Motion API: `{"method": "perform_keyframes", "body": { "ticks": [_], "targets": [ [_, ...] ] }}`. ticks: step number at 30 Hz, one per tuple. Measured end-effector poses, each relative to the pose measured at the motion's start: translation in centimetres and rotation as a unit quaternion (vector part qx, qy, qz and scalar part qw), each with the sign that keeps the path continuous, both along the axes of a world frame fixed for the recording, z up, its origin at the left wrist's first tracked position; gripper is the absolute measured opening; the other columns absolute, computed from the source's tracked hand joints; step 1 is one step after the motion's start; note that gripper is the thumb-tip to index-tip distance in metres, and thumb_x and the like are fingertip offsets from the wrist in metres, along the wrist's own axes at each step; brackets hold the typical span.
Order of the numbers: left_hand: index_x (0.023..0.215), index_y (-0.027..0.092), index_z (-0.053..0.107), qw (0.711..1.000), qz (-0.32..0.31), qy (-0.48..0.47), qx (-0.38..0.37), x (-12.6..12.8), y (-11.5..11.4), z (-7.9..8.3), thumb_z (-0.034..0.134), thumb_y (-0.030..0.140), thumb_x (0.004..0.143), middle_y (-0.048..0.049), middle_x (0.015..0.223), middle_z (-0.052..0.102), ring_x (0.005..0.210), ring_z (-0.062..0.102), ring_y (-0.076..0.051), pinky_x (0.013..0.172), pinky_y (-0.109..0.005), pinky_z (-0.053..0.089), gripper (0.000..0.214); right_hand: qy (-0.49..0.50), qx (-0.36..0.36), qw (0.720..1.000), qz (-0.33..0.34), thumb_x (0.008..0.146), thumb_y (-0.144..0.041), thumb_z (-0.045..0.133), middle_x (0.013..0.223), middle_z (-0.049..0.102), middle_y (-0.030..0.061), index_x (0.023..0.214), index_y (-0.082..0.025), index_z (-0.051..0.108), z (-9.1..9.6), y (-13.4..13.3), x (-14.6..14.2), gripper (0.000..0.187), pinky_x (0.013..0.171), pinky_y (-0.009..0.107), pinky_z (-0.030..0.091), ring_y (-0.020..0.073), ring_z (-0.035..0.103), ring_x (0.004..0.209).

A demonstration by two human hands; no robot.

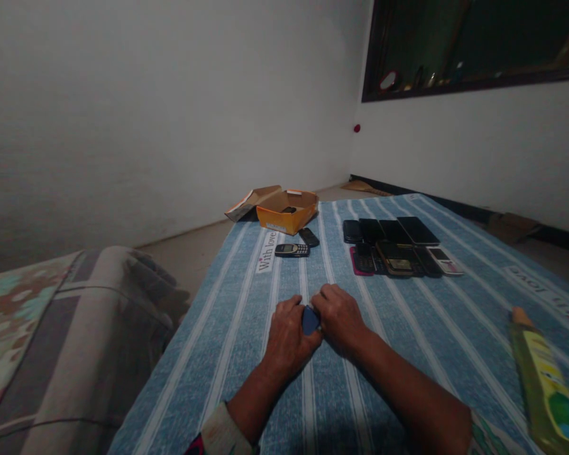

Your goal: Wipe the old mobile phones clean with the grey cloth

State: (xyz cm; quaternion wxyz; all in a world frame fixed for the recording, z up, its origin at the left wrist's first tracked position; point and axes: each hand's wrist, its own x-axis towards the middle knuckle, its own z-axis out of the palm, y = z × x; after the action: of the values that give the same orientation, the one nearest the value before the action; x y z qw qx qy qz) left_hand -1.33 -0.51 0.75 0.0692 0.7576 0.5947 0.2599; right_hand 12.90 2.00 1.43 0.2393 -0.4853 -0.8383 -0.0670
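Observation:
Between my two hands, over the near middle of the striped cloth, is a small blue mobile phone (pixel 310 321); fingers cover much of it. My left hand (pixel 287 333) is closed around its left side, thumb at the lower edge. Curled fingers of my right hand (pixel 339 316) grip its right side. Farther off lie a dark keypad phone (pixel 292 250) with a grey front and, touching or nearly so, a black phone (pixel 308 237). Behind them an orange cardboard box (pixel 284 221) stands with its lid open and a dark phone (pixel 289 209) inside.
To the right, several phones lie in two rows, among them a large black smartphone (pixel 418 230) and a white phone (pixel 444 260). A bottle of yellow-green liquid (pixel 547 385) is at the near right. A cloth-covered seat (pixel 99 328) stands left of the blue striped tablecloth (pixel 227 316).

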Motion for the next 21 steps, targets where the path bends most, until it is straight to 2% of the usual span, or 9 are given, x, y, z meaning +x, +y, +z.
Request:
{"method": "perform_keyframes", "body": {
  "ticks": [3, 7, 12, 16, 21],
  "targets": [
    [0.091, 0.013, 0.07, 1.0, -0.002, -0.001, -0.002, 0.0, -0.1, 0.1, 0.071, 0.027, 0.069, -0.0177, 0.125, 0.063, 0.116, 0.058, -0.033, 0.101, -0.046, 0.047, 0.026, -0.004, -0.002, 1.0, 0.024, 0.089, -0.013, 0.058, 0.081, 0.059, 0.005, 0.082, -0.019, 0.066, 0.1, -0.3, -0.1, 0.012, 0.067, 0.028, 0.034, 0.0186, 0.05, 0.078],
    [0.095, 0.011, 0.07, 1.0, 0.003, 0.007, -0.028, 0.1, -0.2, 0.4, 0.076, 0.027, 0.065, -0.0188, 0.129, 0.06, 0.119, 0.055, -0.034, 0.103, -0.046, 0.045, 0.035, 0.012, -0.029, 0.999, -0.033, 0.087, -0.01, 0.058, 0.083, 0.06, 0.0058, 0.081, -0.019, 0.067, 0.0, 0.6, 0.9, 0.013, 0.067, 0.027, 0.035, 0.0187, 0.053, 0.08],
    [0.102, 0.009, 0.067, 0.998, 0.018, 0.041, -0.038, 0.1, -0.6, 0.8, 0.077, 0.033, 0.066, -0.0201, 0.131, 0.058, 0.121, 0.053, -0.035, 0.103, -0.046, 0.043, 0.044, 0.106, -0.055, 0.99, -0.072, 0.08, 0.001, 0.052, 0.083, 0.062, 0.0043, 0.086, -0.019, 0.069, -1.1, 1.9, 2.9, 0.027, 0.069, 0.025, 0.038, 0.0169, 0.056, 0.08],
    [0.101, 0.01, 0.065, 0.995, 0.045, 0.066, -0.055, 0.2, -1.0, 1.2, 0.076, 0.036, 0.067, -0.0196, 0.131, 0.057, 0.121, 0.052, -0.036, 0.102, -0.048, 0.043, 0.045, 0.169, -0.04, 0.983, -0.06, 0.076, 0.002, 0.051, 0.083, 0.062, 0.0031, 0.089, -0.02, 0.07, -1.7, 2.1, 3.4, 0.032, 0.071, 0.024, 0.041, 0.0164, 0.059, 0.08],
    [0.096, 0.009, 0.064, 0.995, 0.051, 0.062, -0.057, 0.2, -1.4, 1.4, 0.073, 0.035, 0.07, -0.0214, 0.129, 0.057, 0.12, 0.052, -0.037, 0.1, -0.049, 0.043, 0.038, 0.177, -0.031, 0.983, -0.032, 0.075, 0.002, 0.05, 0.083, 0.063, 0.0037, 0.09, -0.019, 0.07, -1.8, 2.0, 3.2, 0.032, 0.073, 0.025, 0.042, 0.0168, 0.059, 0.08]
  ]
}}
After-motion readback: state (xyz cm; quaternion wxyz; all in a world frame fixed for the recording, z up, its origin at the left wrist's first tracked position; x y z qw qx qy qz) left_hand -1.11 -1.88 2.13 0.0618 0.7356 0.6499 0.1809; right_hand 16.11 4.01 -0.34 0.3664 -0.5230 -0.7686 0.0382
